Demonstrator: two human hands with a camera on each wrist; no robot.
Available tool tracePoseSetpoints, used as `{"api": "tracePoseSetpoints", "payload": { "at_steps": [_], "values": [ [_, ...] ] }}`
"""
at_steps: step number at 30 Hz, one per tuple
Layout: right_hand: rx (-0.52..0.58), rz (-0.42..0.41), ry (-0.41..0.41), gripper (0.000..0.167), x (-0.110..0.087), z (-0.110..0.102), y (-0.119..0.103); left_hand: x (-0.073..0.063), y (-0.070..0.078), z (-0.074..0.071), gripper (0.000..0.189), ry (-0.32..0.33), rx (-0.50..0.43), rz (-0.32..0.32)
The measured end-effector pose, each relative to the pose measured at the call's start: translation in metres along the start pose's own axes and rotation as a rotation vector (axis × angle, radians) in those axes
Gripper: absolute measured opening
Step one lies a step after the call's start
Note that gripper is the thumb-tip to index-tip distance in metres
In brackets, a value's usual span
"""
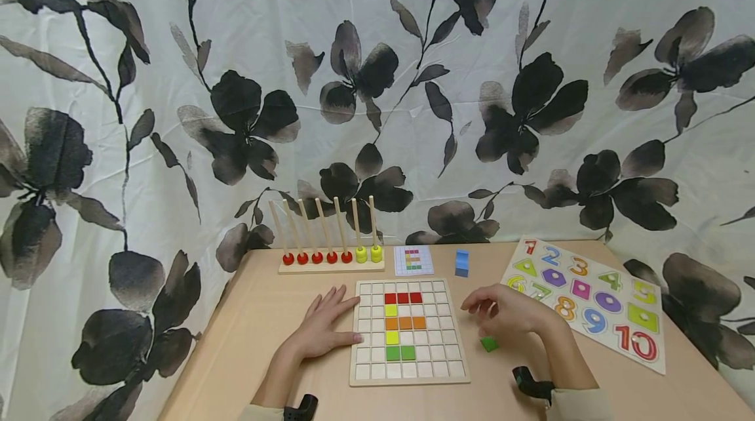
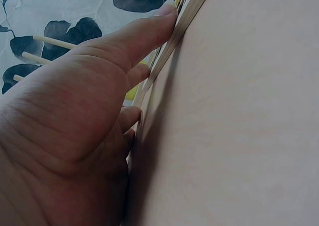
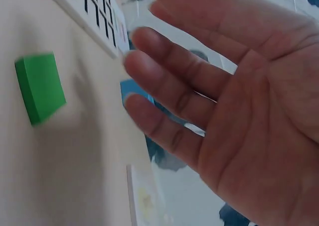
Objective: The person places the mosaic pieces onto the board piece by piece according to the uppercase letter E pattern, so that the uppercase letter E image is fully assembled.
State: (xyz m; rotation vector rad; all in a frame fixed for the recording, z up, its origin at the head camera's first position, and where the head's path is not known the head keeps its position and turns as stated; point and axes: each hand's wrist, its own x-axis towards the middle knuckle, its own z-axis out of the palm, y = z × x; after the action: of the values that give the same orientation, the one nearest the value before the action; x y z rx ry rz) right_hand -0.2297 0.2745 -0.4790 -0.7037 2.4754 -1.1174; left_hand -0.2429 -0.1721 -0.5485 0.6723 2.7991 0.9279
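Observation:
A wooden grid board [image 1: 409, 382] lies on the table, with red, yellow, orange and green squares filling some of its white cells. At its left side, my left hand [image 1: 315, 332] rests with spread fingers, thumb and fingertips against the edge; the left wrist view shows the thumb [image 2: 144, 37] touching the wooden rim. To the board's right, my right hand [image 1: 510, 309] hovers with loosely bent fingers and holds nothing. Just under it a single green block [image 1: 489, 343] lies on the table, apart from the fingers in the right wrist view.
Behind the board stand a peg rack [image 1: 330, 266] with red and yellow beads, a small pattern card [image 1: 427, 269] and blue blocks [image 1: 462, 263]. A number and shape puzzle board [image 1: 601, 342] lies at the right, partly behind the right arm. Floral cloth [image 1: 448, 145] hangs behind the table.

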Motion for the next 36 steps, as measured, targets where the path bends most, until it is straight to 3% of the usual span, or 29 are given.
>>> {"api": "tracePoseSetpoints", "payload": {
  "at_steps": [11,18,26,36],
  "values": [
    [0.163,-0.023,-0.175,0.033,-0.011,-0.003,0.022,0.001,0.001,0.0,0.085,-0.003,-0.012,-0.013],
    [0.206,0.037,-0.187,0.032,-0.01,-0.001,0.031,0.0,0.002,-0.001,0.084,-0.005,-0.016,-0.006],
    [0.162,0.068,-0.176,0.029,-0.006,0.003,0.036,-0.001,0.003,-0.002,0.083,-0.002,-0.02,0.004],
    [0.131,0.03,-0.165,0.024,-0.003,0.005,0.036,-0.001,0.002,-0.002,0.084,0.0,-0.02,0.002]
  ]
}}
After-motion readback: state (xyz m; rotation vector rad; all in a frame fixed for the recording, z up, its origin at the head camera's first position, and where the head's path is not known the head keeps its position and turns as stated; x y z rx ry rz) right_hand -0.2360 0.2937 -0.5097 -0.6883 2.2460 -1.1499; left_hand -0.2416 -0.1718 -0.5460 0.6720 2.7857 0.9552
